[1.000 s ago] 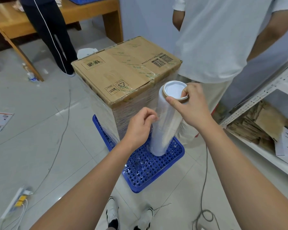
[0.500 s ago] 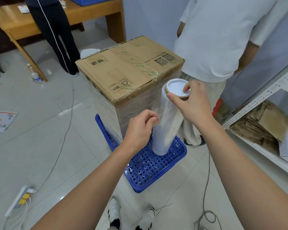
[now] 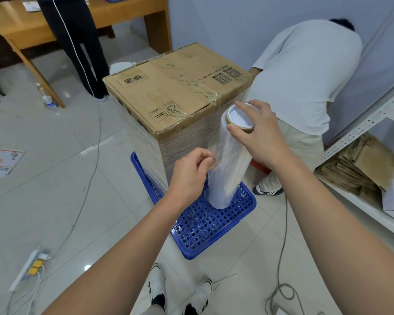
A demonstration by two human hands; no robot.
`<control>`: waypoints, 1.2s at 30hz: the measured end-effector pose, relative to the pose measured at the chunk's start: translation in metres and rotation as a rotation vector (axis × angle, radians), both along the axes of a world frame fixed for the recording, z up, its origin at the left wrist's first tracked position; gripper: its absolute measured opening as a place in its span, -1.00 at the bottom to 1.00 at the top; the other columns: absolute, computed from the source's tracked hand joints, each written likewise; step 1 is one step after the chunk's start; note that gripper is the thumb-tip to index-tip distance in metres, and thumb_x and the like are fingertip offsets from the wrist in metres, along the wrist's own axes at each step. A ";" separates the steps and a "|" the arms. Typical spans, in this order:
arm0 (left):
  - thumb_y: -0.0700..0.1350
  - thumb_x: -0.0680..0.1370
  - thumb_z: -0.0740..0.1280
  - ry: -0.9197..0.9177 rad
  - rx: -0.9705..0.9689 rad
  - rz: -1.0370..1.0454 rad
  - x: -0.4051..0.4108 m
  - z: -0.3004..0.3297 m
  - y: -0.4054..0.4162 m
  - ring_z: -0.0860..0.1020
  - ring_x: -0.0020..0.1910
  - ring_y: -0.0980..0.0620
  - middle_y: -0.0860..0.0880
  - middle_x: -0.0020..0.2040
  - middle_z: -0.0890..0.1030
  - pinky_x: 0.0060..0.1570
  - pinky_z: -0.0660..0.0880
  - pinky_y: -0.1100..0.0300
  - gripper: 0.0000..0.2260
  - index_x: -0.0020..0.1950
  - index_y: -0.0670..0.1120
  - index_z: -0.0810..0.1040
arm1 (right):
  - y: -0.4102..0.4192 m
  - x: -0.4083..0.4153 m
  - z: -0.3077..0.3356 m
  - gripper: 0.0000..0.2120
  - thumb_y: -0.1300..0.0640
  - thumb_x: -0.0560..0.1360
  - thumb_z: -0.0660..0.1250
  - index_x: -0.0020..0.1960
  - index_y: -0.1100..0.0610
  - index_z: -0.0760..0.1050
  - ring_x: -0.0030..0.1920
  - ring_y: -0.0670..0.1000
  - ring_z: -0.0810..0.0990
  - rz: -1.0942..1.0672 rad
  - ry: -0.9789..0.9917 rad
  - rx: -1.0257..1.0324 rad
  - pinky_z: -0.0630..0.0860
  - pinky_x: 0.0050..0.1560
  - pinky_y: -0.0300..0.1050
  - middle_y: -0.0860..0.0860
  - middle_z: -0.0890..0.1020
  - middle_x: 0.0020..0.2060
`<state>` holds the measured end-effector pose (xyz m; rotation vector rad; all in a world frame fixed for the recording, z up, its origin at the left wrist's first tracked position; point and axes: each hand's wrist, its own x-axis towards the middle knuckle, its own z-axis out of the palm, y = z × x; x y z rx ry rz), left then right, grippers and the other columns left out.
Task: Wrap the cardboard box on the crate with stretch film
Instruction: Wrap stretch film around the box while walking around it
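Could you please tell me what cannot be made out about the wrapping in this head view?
- Far sides of the cardboard box: face away.
- Where the stretch film roll bottom rests: hidden by the left hand.
- Right hand palm-side grip: hidden behind the hand.

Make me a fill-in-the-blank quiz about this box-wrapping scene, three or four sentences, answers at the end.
1. The cardboard box stands on a crate whose colour is ____.
2. The right hand grips the stretch film roll at its ____ end.
3. The left hand pinches the loose ____ beside the roll.
4. Film already covers the box's sides, while its ____ face is bare.

Missing words: blue; top; film; top
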<state>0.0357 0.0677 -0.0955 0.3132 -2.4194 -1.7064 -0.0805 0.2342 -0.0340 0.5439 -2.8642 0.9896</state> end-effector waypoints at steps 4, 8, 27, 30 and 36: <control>-0.14 0.67 0.35 0.001 -0.017 0.006 0.002 0.000 -0.002 0.68 0.00 0.20 0.18 -0.06 0.73 0.13 0.62 -0.03 -0.80 -0.01 0.19 0.59 | -0.001 0.002 0.000 -0.43 -0.25 0.53 0.37 0.50 -0.15 0.39 0.46 0.10 0.25 -0.075 0.022 0.026 0.30 0.43 0.02 0.01 0.29 0.48; -0.15 0.66 0.36 -0.009 -0.017 0.002 0.004 0.002 -0.005 0.67 -0.02 0.26 0.18 -0.07 0.73 0.08 0.60 0.16 -0.86 0.02 0.09 0.63 | -0.006 0.002 -0.003 -0.43 -0.29 0.49 0.39 0.45 -0.15 0.44 0.41 0.11 0.28 -0.126 0.050 0.010 0.36 0.41 0.06 0.01 0.34 0.40; -0.15 0.67 0.35 -0.020 -0.053 0.005 0.015 0.008 -0.002 0.66 0.01 0.27 0.16 -0.04 0.73 0.10 0.61 0.14 -0.89 0.06 0.04 0.65 | -0.009 -0.003 -0.001 -0.42 -0.38 0.46 0.34 0.40 -0.16 0.44 0.36 0.17 0.32 -0.243 0.099 0.075 0.41 0.33 0.13 0.06 0.36 0.32; -0.14 0.67 0.35 -0.018 -0.075 0.006 0.014 0.010 -0.001 0.66 0.02 0.26 0.18 -0.03 0.72 0.13 0.60 0.06 -0.89 0.08 0.04 0.66 | -0.007 -0.002 0.000 -0.40 -0.40 0.46 0.33 0.41 -0.15 0.43 0.35 0.17 0.32 -0.255 0.101 0.083 0.41 0.33 0.11 0.07 0.36 0.31; -0.13 0.66 0.36 -0.033 -0.075 0.019 0.017 0.014 0.003 0.66 0.00 0.24 0.21 -0.05 0.72 0.13 0.61 0.00 -0.88 0.06 0.07 0.65 | -0.003 -0.003 0.003 -0.35 -0.44 0.41 0.34 0.40 -0.14 0.44 0.31 0.16 0.33 -0.281 0.096 0.084 0.41 0.31 0.08 0.07 0.37 0.27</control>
